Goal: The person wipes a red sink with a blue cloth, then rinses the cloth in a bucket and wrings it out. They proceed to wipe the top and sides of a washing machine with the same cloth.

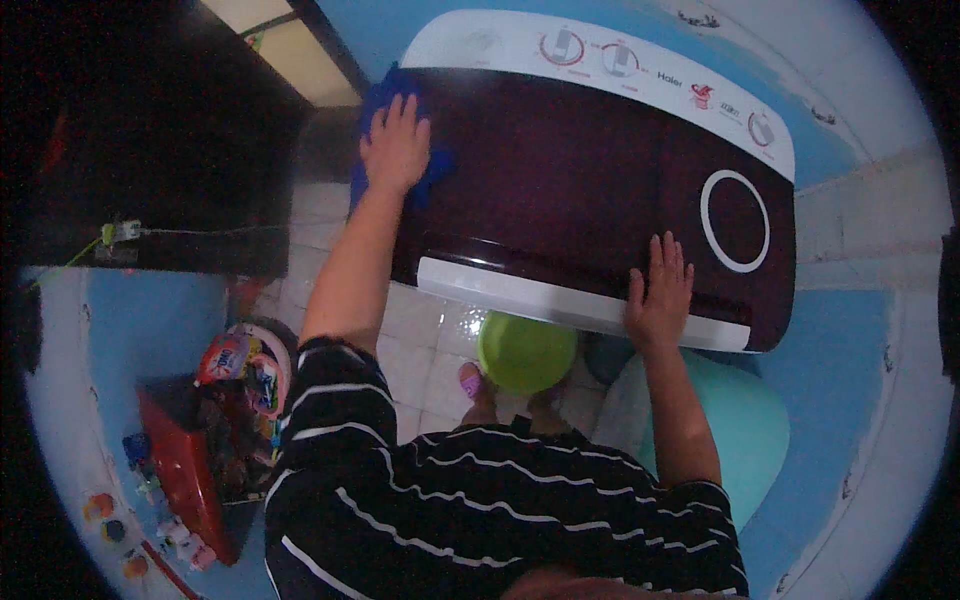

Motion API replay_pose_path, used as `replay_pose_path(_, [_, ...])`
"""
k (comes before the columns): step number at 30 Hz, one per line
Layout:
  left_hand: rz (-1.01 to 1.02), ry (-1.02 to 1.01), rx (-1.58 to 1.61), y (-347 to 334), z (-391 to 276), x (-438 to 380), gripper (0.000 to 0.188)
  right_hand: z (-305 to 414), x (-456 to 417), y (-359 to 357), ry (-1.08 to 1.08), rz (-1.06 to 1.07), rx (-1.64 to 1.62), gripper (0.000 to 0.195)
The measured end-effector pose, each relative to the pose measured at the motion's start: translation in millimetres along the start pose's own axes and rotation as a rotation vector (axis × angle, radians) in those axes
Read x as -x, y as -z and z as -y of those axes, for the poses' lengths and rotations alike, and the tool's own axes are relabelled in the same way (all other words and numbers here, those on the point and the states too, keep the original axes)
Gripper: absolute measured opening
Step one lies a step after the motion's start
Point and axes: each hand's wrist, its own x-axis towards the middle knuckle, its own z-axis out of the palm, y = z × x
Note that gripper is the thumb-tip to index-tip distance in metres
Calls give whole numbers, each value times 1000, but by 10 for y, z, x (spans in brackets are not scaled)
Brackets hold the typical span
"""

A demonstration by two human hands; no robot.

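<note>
Before me stands a Haier twin-tub washing machine with a dark maroon top (540,165) and a white control panel (517,41) along its far side. My left hand (399,146) lies flat, fingers spread, on a crumpled blue cloth (439,166) at the machine's left edge. The cloth hangs partly over that edge, and my palm hides some of it. Near the front right, my right hand (661,300) rests with nothing in it across the pale front strip (525,296) and the dark lid. A white ring (763,225) marks the right-hand lid.
A lime-green basin (525,352) sits on the tiled floor by my feet. Right of it stands a large turquoise tub (739,427). Detergent packs (225,358) and a red box (180,457) are at the lower left. A cable (217,232) with a plug runs at left.
</note>
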Motion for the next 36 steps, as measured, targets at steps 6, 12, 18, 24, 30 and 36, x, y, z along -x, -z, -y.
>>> replay_pose_path(6, [5,-57,-142,193,-86,1009,57,33,-13,-11,-40,25,0,56])
replay_pose_path(12, [61,-521,97,116,-1186,1358,54,59,-11,21,-35,45,28,56])
replay_pose_path(18, [92,-550,154,165,-1424,1334,50,-65,23,-47,12,21,61,56])
replay_pose_path(24, [33,-12,-33,186,-249,1136,54,-86,16,-64,31,13,40,57])
replay_pose_path(30, [-154,270,181,125,436,1220,52,-60,38,-80,43,-66,42,54])
replay_pose_path(36, [-523,473,407,-252,175,1780,55,-62,40,-83,27,-12,38,56])
